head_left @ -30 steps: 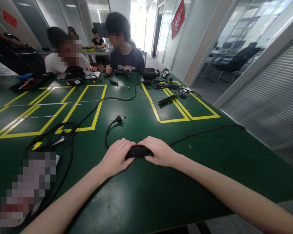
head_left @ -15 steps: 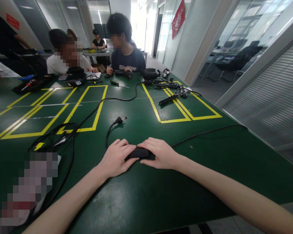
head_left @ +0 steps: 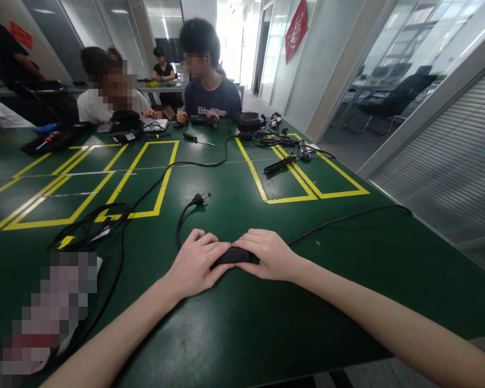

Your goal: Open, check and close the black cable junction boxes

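A small black power adapter [head_left: 231, 255] lies on the green table [head_left: 242, 323] near the front edge. My left hand [head_left: 196, 261] covers its left end and my right hand [head_left: 265, 253] covers its right end, fingers curled over it from both sides. A black cord runs from under my left hand to a plug [head_left: 198, 200] lying farther out. Another black cable [head_left: 347, 217] leaves to the right from under my right hand.
A tangle of black cables [head_left: 97, 226] lies to the left. Yellow tape boxes mark the table. A screwdriver [head_left: 198, 139] and black tools [head_left: 283, 161] lie farther back. Two people sit at the far side; a glass wall runs along the right.
Both hands have closed in a little over the adapter, hiding more of it. The view has shifted slightly.
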